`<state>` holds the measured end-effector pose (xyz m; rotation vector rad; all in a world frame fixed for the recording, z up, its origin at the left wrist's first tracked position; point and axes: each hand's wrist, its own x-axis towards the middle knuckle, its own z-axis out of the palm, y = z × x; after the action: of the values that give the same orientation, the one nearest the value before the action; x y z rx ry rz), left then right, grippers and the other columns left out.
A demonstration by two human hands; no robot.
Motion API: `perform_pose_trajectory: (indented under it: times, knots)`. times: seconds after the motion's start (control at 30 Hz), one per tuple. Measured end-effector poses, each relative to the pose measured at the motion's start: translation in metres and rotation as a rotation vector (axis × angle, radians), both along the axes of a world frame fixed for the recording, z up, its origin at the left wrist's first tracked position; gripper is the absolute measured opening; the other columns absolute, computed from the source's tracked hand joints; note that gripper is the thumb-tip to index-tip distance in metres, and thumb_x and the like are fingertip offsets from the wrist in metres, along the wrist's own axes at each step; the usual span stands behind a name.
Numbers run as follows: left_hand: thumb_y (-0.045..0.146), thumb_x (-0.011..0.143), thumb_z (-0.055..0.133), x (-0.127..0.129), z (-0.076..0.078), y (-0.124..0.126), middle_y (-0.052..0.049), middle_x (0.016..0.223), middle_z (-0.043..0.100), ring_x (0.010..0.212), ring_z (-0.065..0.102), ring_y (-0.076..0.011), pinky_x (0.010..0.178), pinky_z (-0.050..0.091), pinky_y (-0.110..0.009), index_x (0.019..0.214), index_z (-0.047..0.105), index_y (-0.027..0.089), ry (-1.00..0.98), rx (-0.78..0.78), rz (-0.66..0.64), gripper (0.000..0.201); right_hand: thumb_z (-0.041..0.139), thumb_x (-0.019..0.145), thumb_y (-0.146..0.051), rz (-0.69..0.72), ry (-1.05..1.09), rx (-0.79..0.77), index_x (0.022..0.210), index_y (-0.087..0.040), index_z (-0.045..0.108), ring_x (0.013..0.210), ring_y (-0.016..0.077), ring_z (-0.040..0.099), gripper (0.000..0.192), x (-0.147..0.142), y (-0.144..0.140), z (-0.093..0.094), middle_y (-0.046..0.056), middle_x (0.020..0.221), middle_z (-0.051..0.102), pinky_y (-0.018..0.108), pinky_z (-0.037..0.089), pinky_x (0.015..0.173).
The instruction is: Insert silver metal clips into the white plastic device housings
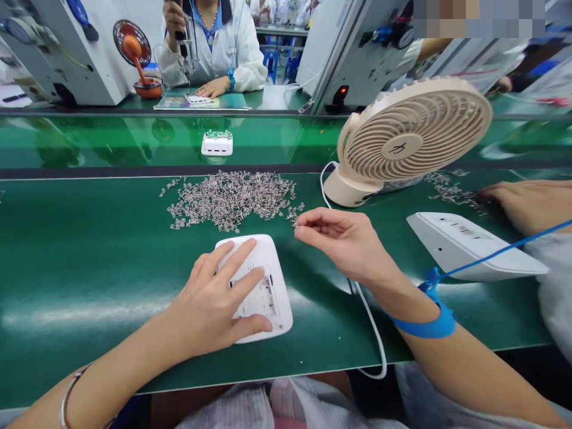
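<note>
**Hands at a white casing on the green bench**

The white rounded plastic casing point(261, 286) lies on the green bench mat point(89, 250), just before the heap of small silvery metal clips point(232, 199). The left hand point(214, 304) rests on it, fingers spread. The right hand point(344, 241) pinches thumb and forefinger together at the heap's edge (whatever they grip is too small to see). A beige desk fan point(411, 137) stands behind.

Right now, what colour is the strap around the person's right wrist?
Blue wrist strap, with a blue cord attached; clearest in the head view.
</note>
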<state>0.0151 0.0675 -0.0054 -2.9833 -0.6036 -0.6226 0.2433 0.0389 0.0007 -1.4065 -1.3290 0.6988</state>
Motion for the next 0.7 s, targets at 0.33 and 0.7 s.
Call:
perform_pose_trajectory:
  times: [0.33, 0.7]
  knots:
    - [0.07, 0.077, 0.035, 0.001, 0.004, 0.003, -0.013, 0.071, 0.057, 0.057, 0.046, -0.022, 0.054, 0.033, -0.034, 0.084, 0.066, 0.009, 0.092, 0.388, 0.373, 0.069, 0.057, 0.076, -0.021, 0.07, -0.035, -0.027, 0.069, -0.017, 0.057, 0.059, 0.0098, 0.048, 0.007, -0.018, -0.011, 0.0, -0.001, 0.064, 0.054, 0.023, 0.04, 0.053]
    - [0.065, 0.068, 0.057, 0.006, -0.005, -0.008, -0.016, 0.117, 0.057, 0.097, 0.052, -0.0301, 0.082, 0.039, -0.04, 0.102, 0.061, 0.01, 0.118, 0.258, 0.193, 0.065, 0.049, 0.081, -0.012, 0.198, -0.35, 0.148, 0.073, -0.016, 0.059, 0.077, 0.0122, 0.053, 0.014, -0.027, -0.003, -0.025, 0.006, 0.093, 0.055, 0.027, 0.044, 0.068]
